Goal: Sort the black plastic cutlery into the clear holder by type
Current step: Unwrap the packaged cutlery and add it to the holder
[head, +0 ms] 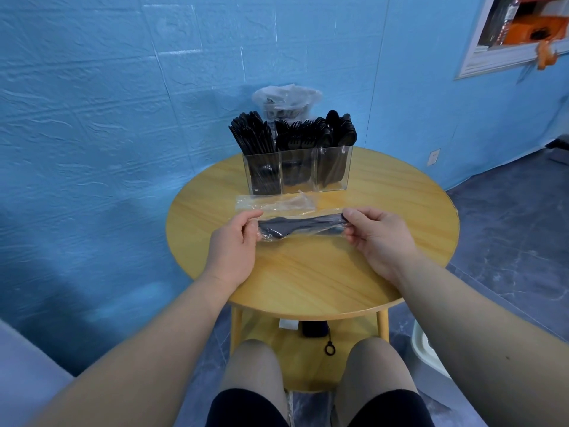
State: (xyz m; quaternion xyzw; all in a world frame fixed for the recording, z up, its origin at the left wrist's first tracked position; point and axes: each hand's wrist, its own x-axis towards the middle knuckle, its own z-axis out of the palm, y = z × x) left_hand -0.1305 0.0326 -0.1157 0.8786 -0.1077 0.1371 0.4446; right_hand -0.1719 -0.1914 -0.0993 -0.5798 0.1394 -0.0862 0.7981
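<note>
A clear plastic packet of black cutlery [300, 227] hangs level just above the round wooden table [311, 282]. My left hand [235, 243] pinches its left end and my right hand [377, 237] pinches its right end. Behind it stands the clear three-compartment holder [297, 171]. Black knives [251, 134] fill the left compartment, forks [295, 134] the middle, spoons [337, 127] the right. An empty clear wrapper [274, 203] lies flat between the packet and the holder.
A crumpled clear bag holding more black items [286, 98] sits behind the holder against the blue wall. A lower shelf under the table carries a dark object with a ring strap [314, 329]. My knees are below the table's near edge.
</note>
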